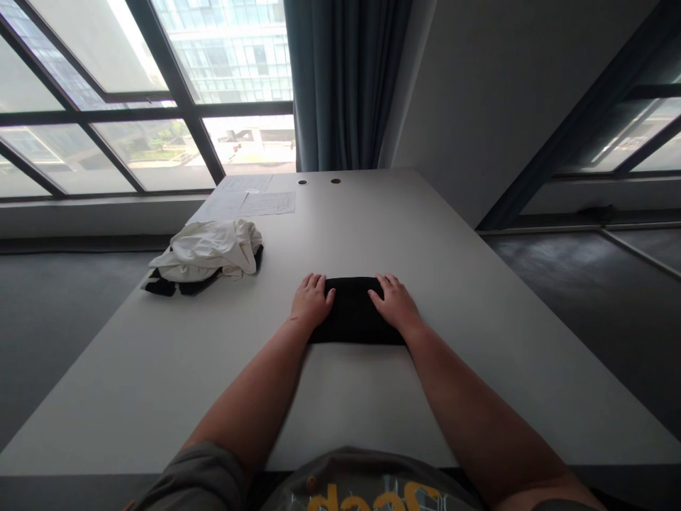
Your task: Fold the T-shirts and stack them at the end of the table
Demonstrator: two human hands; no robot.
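A black cloth (352, 312), folded into a flat rectangle, lies on the white table (351, 404) in front of me. On its left edge rests my left hand (313, 301), fingers a little apart, thumb on the cloth. My right hand (394, 304) lies on the right edge in the same way, its fingers spread and its thumb pointing inward. Both palms face down, and neither hand grips the cloth. The cloth shows between the two hands and below them.
A crumpled white and black garment (213, 250) lies at the table's left side. Behind it are papers (269, 204). Two round holes, one of them here (335, 181), sit near the far edge. Beyond are windows and a blue curtain (345, 85).
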